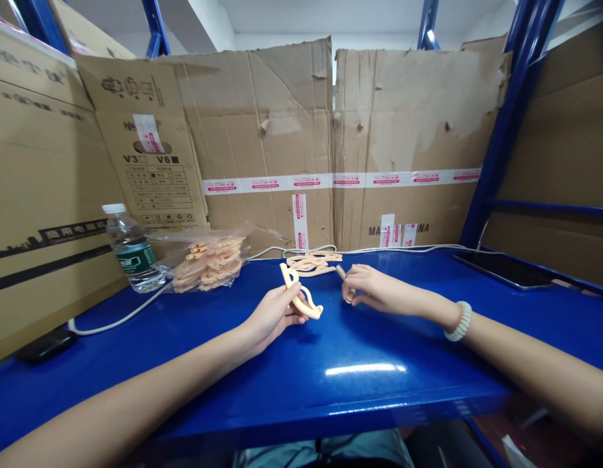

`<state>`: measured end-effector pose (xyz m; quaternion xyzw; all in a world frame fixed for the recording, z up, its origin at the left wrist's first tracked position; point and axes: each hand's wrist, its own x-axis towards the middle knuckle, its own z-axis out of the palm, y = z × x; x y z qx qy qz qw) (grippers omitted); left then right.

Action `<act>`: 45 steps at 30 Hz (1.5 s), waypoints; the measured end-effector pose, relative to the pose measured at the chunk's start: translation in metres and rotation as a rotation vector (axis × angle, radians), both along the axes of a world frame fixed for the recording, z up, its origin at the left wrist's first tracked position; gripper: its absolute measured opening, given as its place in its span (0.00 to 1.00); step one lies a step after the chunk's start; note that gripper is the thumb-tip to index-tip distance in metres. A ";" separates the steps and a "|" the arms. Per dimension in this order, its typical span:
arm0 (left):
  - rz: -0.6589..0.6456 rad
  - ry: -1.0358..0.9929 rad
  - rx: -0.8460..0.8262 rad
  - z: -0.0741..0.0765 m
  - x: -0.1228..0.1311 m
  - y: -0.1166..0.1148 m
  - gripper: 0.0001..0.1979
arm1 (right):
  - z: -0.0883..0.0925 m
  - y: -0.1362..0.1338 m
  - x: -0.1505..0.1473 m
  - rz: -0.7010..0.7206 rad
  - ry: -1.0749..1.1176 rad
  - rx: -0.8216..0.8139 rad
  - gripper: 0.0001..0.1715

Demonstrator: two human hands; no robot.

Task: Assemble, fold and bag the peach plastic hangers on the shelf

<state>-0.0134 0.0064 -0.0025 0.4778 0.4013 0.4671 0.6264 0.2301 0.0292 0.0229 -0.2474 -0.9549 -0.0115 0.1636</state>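
Observation:
My left hand is closed on a beige plastic piece, pinched between thumb and fingers above the blue table. That piece has a straight bar and a curved, looping side, and it tilts down to the right. To its right, my right hand has its fingers curled around a smaller-looking beige piece, mostly hidden by the fingers. Behind both hands, a loose pile of similar beige pieces lies on the table. The two hands are apart.
At the left stand a clear plastic bag of beige pieces and a water bottle. A white cable runs leftward to a black device. A dark tablet-like device lies at the right. Cardboard walls the back.

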 end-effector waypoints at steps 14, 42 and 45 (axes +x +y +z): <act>-0.029 0.001 -0.021 0.002 -0.001 0.001 0.16 | 0.014 0.020 0.036 -0.339 -0.148 -0.282 0.06; -0.103 0.069 0.104 0.001 -0.001 -0.008 0.09 | 0.002 -0.006 0.001 -0.079 0.089 -0.024 0.18; -0.111 0.182 0.264 0.000 -0.001 -0.009 0.18 | 0.001 -0.025 -0.015 -0.004 0.086 0.078 0.25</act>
